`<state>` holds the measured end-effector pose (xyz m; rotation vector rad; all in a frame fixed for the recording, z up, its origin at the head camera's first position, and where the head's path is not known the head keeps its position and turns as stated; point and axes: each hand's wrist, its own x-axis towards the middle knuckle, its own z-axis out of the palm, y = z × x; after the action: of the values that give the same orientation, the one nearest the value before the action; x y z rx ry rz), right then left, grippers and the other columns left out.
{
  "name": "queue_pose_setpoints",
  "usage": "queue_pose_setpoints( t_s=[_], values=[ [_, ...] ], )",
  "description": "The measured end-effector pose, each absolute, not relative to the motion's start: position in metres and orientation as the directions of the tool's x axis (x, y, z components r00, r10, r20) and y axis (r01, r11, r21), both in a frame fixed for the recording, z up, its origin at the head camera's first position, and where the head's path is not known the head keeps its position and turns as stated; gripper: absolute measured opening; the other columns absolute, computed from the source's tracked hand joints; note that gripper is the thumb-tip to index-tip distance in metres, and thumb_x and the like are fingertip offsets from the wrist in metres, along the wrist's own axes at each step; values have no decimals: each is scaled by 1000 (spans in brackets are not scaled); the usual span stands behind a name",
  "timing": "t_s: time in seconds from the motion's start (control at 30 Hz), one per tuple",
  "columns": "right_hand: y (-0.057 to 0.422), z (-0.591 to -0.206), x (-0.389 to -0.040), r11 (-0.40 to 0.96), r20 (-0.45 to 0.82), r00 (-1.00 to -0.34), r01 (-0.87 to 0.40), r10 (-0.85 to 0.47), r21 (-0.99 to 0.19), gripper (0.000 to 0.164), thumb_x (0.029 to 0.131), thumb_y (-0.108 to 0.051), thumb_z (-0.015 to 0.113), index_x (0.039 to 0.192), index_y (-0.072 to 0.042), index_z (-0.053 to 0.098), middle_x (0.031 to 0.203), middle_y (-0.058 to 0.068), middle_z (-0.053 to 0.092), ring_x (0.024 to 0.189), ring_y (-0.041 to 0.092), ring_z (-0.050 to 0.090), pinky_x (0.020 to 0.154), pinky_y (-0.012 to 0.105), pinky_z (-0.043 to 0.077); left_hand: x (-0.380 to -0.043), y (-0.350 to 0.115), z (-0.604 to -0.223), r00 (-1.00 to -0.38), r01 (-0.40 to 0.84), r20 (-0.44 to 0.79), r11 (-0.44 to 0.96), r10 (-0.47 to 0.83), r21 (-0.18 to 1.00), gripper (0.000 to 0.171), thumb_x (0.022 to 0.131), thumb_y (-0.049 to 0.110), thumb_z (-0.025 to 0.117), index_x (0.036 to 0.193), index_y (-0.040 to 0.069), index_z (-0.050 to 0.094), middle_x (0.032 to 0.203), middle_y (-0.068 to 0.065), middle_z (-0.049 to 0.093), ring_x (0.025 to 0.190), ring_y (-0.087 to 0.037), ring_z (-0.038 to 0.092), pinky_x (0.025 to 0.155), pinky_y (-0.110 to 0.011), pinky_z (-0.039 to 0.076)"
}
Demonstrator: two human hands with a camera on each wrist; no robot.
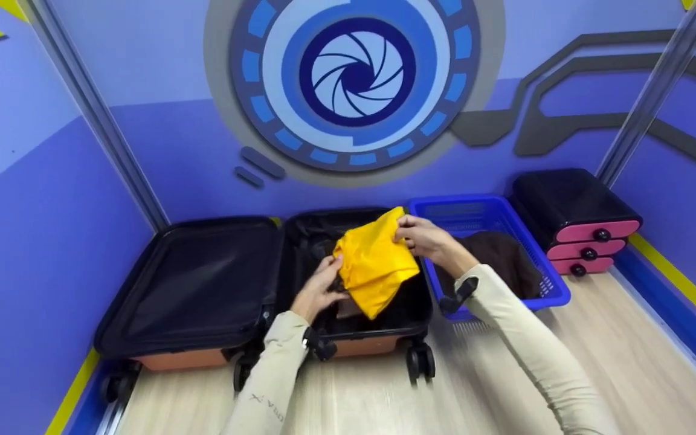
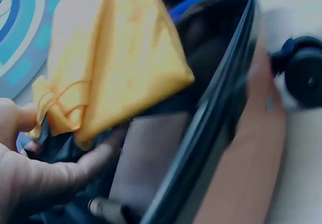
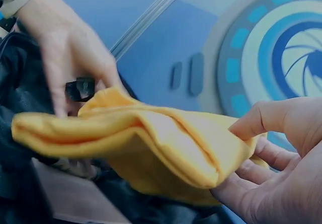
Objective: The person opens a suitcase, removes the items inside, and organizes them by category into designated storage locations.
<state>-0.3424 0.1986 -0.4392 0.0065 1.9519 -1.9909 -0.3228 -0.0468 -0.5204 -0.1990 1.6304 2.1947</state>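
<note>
Spanning both hands, the yellow cloth (image 1: 378,260) hung above the right half (image 1: 366,346) of the suitcase, whose left half (image 1: 203,278) lay flat beside it. On the head view I located the left hand (image 1: 319,290) at the left edge of the cloth and the right hand (image 1: 426,238) at its far right corner.

Grip, right hand: clamped on the cloth. The right wrist view gave me the detail that the head view hid: the thumb pressed from above, the fingers supported from beneath, and the fabric lay in several folded layers.

Grip, left hand: clamped on a crumpled fold of the cloth. I confirmed this on the left wrist view, where the thumb bore on the fold and the blurred fingers lay below.

Only the left wrist view showed me clearly a flat brown item (image 2: 151,153) against the near wall of the right half, with a small cylindrical part (image 2: 106,210) next to it; I could not identify either.

Only the head view showed me the whole blue basket (image 1: 556,290) to the right, the dark brown cloth (image 1: 499,260) inside it, and the black drawer unit (image 1: 571,199) with pink fronts at the far right.
</note>
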Motion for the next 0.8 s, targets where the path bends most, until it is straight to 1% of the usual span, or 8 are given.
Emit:
queue_pose_setpoints(
  t_s=[0.1,0.2,0.27,0.37,0.5,0.6,0.7,0.8],
  values=[
    [206,-427,-341,30,-222,-945,222,-240,-975,23,90,5,61,100,-13,51,75,-5,54,59,5,45,56,19,43,-324,-32,-518,-927,-369,-323,-312,191,876,29,111,26,51,134,7,50,133,-16,55,121,-32,56,109,-55,47],
    [218,-418,-341,48,-213,-951,207,-225,-977,23,90,5,61,100,-13,52,77,-4,56,62,6,48,59,20,46,-328,-20,-510,-953,-303,-287,-310,96,901,19,107,22,61,118,6,60,110,-6,62,99,-21,60,91,-40,54],
    [229,-415,-342,60,-216,-953,208,-212,-976,22,90,5,61,100,-13,53,78,-3,57,65,7,53,63,22,50,-329,-13,-503,-974,-223,-225,-279,26,934,18,103,17,67,115,4,64,103,-5,66,91,-17,61,82,-32,54],
    [248,-413,-341,81,-221,-954,209,-202,-975,22,90,6,61,101,-12,53,77,-3,57,65,8,54,65,23,53,-331,-3,-492,-994,-91,-100,-199,-33,976,26,99,10,71,122,2,62,105,-12,72,89,-17,65,77,-28,54],
    [274,-412,-339,119,-215,-962,196,-166,-973,24,89,6,61,105,-10,53,74,-4,55,62,5,51,61,20,51,-332,15,-481,-998,47,41,-150,-43,988,47,95,0,72,137,1,52,117,-26,72,98,-26,71,79,-30,57],
    [292,-413,-334,168,-199,-973,178,-115,-970,26,89,5,61,109,-10,54,76,-4,56,64,5,55,61,20,52,-331,33,-477,-994,103,99,-112,-49,988,55,91,-4,74,141,0,50,119,-28,71,100,-31,72,76,-31,59],
    [308,-414,-328,230,-174,-982,152,-78,-961,28,88,3,62,112,-8,55,78,-5,56,66,6,56,61,21,52,-329,51,-477,-992,122,119,-95,-44,988,56,88,-7,73,139,-2,51,120,-29,72,99,-34,73,75,-31,60],
    [323,-415,-324,274,-154,-986,133,-57,-953,28,88,2,63,114,-7,55,77,-6,56,67,7,56,61,22,52,-326,68,-479,-992,129,128,-97,-24,987,54,88,-9,70,138,-5,51,125,-31,69,106,-38,71,84,-35,61]
  ],
)
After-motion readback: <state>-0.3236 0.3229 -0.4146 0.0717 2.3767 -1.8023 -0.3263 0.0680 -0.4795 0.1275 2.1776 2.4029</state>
